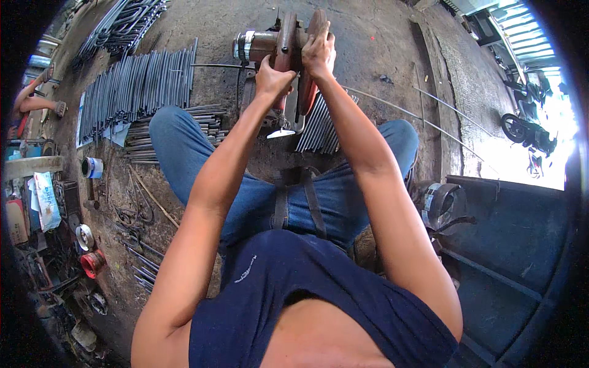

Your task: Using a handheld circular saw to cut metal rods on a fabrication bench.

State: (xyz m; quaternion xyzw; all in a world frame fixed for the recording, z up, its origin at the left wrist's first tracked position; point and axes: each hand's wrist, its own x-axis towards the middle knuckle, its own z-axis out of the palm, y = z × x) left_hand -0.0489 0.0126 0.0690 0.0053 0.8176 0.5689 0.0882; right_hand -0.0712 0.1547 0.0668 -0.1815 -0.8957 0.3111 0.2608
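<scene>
Between my knees, at the top middle, stands a cut-off saw (264, 46) with a motor body and a reddish guard (284, 46). My left hand (274, 78) is closed round the lower part of the guard; its fingertips are partly hidden. A reddish-brown disc (316, 26) is on the saw's right side, seen nearly edge-on. Over its rim my right hand (319, 54) is wrapped, fingers pointing away from me. Below my left hand a pale, pointed metal piece (280, 133) sticks out at the saw's near end.
Cut metal rods (147, 86) lie in a broad pile to the left, with more rods (320, 126) under the saw's right side. Long thin rods (429, 126) stretch across the floor at right. A blue metal panel (509, 233) stands at lower right. Another person's legs (40, 101) show at far left.
</scene>
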